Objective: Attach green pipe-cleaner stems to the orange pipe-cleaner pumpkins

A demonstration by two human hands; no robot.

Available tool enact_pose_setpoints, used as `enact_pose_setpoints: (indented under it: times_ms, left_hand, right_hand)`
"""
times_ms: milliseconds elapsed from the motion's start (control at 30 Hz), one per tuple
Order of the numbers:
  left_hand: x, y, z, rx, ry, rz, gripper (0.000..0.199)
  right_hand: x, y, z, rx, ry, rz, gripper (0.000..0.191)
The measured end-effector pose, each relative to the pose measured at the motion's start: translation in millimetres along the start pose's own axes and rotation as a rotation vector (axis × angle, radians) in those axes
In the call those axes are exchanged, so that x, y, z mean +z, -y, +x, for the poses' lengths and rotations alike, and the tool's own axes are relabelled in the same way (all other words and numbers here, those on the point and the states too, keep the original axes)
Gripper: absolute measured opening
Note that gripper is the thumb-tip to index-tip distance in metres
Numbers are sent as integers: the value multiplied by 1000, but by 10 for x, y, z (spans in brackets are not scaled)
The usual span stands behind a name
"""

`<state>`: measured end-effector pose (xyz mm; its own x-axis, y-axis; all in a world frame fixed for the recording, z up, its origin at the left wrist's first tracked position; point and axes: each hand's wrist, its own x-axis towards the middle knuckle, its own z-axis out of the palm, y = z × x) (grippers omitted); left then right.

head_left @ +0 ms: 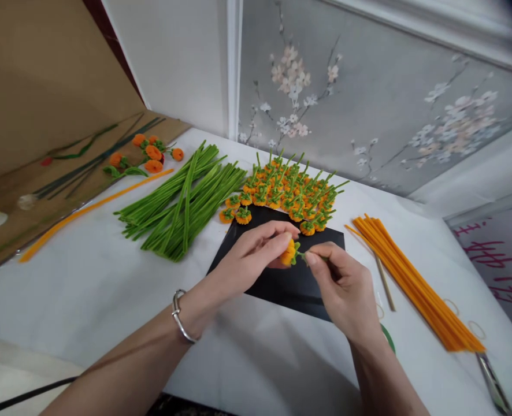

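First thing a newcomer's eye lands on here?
Probably the dense cluster of orange-and-green pieces at the back of the white table, flanked by green sticks on the left and orange sticks on the right. Then the hands, front and centre above the black mat: left hand holding one small orange piece, right hand pinching its green stem.
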<state>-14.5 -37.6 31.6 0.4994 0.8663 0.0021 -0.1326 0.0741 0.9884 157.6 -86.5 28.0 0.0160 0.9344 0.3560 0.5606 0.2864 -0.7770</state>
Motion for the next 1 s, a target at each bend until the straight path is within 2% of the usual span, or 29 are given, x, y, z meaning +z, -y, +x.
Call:
enact_pose_setpoints:
  times_ms: [67, 133, 300, 400, 500, 600, 667, 767, 867, 1000]
  left_hand:
    - [7, 23, 20, -135, 64, -84, 40]
    - [18, 43, 32, -216, 102, -153, 39]
    - [34, 52, 44, -308, 93, -239, 15]
    - [29, 43, 46, -261, 88, -225, 5]
    - [10, 39, 43, -193, 104, -28, 7]
    - [-22, 56, 43, -29, 129, 252, 10]
    - [-37, 76, 49, 85, 103, 345, 8]
    - [-31, 101, 61, 136, 36, 282, 8]
    - [2, 117, 65, 109, -29, 148, 8]
    - [49, 133, 62, 128, -117, 122, 8]
  right_hand:
    - [3, -2, 0, -54, 13, -50, 13]
    - [13, -3, 0, -109, 31, -85, 14]
    - [37, -3, 3, -191, 54, -122, 15]
    - [38, -12, -1, -188, 68, -148, 15]
    - [43, -28, -6, -199, 73, -185, 15]
    - [59, -42, -5, -218, 78, -219, 15]
    - [67, -51, -2, -202, 79, -207, 14]
    - [70, -71, 1, -90, 65, -97, 10]
    - [68, -94, -4, 17, 21, 40, 27]
    - [66, -92, -17, 6, 10, 72, 33]
